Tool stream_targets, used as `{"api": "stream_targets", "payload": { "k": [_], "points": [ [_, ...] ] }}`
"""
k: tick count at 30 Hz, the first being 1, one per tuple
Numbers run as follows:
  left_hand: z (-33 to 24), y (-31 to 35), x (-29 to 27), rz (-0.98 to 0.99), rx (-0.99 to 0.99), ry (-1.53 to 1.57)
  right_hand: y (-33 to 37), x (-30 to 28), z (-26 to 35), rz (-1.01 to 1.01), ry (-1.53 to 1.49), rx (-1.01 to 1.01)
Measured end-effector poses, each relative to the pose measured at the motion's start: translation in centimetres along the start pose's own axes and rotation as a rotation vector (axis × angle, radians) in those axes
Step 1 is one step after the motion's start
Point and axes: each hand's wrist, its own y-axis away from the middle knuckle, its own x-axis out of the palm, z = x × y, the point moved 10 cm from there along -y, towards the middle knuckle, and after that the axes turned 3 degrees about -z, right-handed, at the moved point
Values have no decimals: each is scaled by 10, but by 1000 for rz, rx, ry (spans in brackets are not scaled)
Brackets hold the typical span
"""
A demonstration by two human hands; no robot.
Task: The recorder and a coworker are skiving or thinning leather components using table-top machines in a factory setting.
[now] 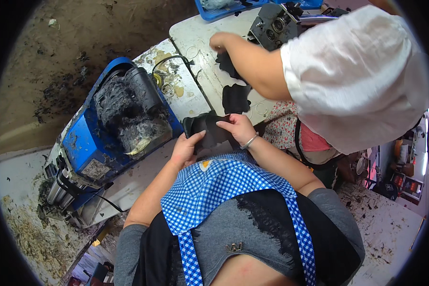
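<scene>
A thin, dark, flexible piece [211, 133], like leather or cloth, is stretched between my hands above my lap. My left hand [186, 148] pinches its left side, thumb on top. At its upper right edge, my right hand [239, 128], with a bangle on the wrist, grips it between thumb and fingers. Part of the piece has a darker, folded-looking rim, and the fingers beneath it are hidden. Just beyond, on the white table [207, 52], lies another black piece [236, 98].
To my left stands a blue machine [88, 138] heaped with grey fluff [124, 107]. A co-worker's arm [252, 64] in a white sleeve [348, 71] reaches across the table at right, near a grey metal machine [274, 26]. A blue tray [214, 13] sits at the far edge.
</scene>
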Motion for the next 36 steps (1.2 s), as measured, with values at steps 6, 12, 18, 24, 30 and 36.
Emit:
{"api": "stream_targets", "payload": {
  "k": [6,12,18,24,30,36],
  "points": [
    [-15,5,-15,-156,178,-238,18,24,-8,199,-424,300],
    [-2,1,-25,-188,53,-104,1,-8,-13,-136,-351,119],
    [-10,-1,-30,-174,107,-132,3,1,-18,95,-333,198],
    [-14,1,-26,-217,117,-97,10,11,-9,116,-766,275],
    [9,-14,-23,-54,32,-160,15,27,-15,219,-820,337],
    [-10,-5,-27,-203,117,-147,11,-27,-17,-142,-744,336]
  ]
}}
